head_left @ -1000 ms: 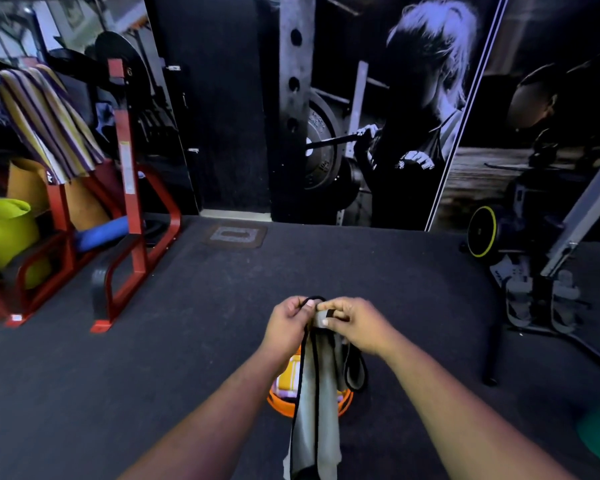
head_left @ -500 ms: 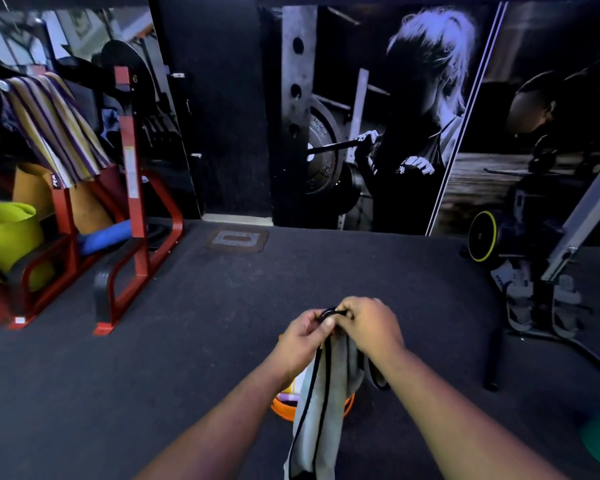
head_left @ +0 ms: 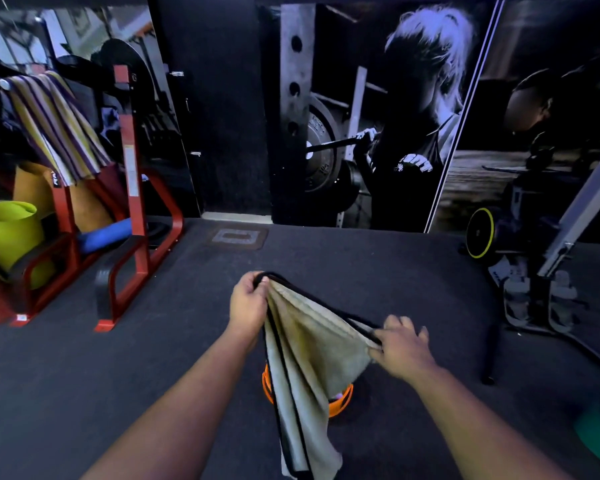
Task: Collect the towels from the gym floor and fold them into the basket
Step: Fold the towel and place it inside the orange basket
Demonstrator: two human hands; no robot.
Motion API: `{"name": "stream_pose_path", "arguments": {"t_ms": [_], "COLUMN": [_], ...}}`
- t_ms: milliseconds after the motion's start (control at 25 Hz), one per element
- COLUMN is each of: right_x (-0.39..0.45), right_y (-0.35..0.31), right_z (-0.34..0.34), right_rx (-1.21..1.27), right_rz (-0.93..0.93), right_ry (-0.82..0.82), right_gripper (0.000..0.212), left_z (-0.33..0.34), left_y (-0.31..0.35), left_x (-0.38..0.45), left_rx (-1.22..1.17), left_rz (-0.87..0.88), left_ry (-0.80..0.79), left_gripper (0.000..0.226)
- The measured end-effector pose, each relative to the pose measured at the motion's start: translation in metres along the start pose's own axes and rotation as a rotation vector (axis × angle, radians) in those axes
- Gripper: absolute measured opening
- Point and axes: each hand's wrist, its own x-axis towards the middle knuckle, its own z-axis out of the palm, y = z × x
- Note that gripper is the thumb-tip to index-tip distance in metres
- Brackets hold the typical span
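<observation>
My left hand [head_left: 248, 303] and right hand [head_left: 400, 344] each pinching the black-edged grey towel [head_left: 312, 348] at lower centre, towel hiding most of orange basket [head_left: 340, 401], red rack [head_left: 132, 188] with striped towel [head_left: 54, 123] at upper left

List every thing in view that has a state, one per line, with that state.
grey towel: held up, top edge stretched between both hands, rest hanging.
left hand: grips one end of the towel's black edge.
right hand: pinches the edge further along.
orange basket: on the floor, mostly hidden behind the towel.
striped towel: draped over the red rack.
</observation>
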Motion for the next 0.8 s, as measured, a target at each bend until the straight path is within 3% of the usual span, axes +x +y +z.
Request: {"name": "stream_pose_path", "arguments": {"t_ms": [120, 200, 280, 400, 480, 520, 640, 680, 720, 800], "right_x": [0.000, 0.003, 0.004, 0.010, 0.009, 0.010, 0.010, 0.008, 0.003, -0.007], "right_y": [0.014, 0.016, 0.011, 0.007, 0.003, 0.000, -0.010, -0.015, -0.019, -0.021], "right_z": [-0.014, -0.031, -0.051, -0.071, -0.084, -0.091, -0.105, -0.106, -0.105, -0.089], "right_rx": [-0.076, -0.005, 0.245, 0.856, 1.202, 1.323, 1.574, 1.673, 1.770, 1.814], "right_rz": [0.050, 0.014, -0.035, -0.056, -0.075, -0.077, -0.082, -0.094, -0.114, -0.166], "right_ry": [0.143, 0.245, 0.329, 0.430, 0.402, 0.398, 0.481, 0.520, 0.544, 0.490], "right_gripper": [0.030, 0.028, 0.032, 0.039, 0.030, 0.023, 0.025, 0.029, 0.033, 0.050], "left_z": [-0.013, -0.012, -0.008, -0.002, -0.005, -0.009, -0.015, -0.013, -0.010, -0.005], "left_y": [-0.004, -0.006, 0.002, 0.030, 0.049, 0.055, 0.070, 0.077, 0.084, 0.101], "left_x": [0.005, 0.005, 0.005, 0.003, 0.001, 0.001, 0.000, -0.002, -0.002, -0.006], "left_rx": [0.305, 0.292, 0.089, -0.225, -0.116, 0.021, 0.780, 1.024, 1.108, 0.826], "left_rz": [0.009, -0.067, -0.167, -0.210, -0.087, 0.014, 0.229, 0.300, 0.354, 0.334], "left_ry": [0.143, 0.208, 0.242, 0.211, 0.084, -0.059, -0.600, -0.679, -0.699, -0.702], "left_gripper": [0.013, 0.016, 0.015, 0.013, 0.018, 0.028, 0.073, 0.068, 0.050, 0.017]}}
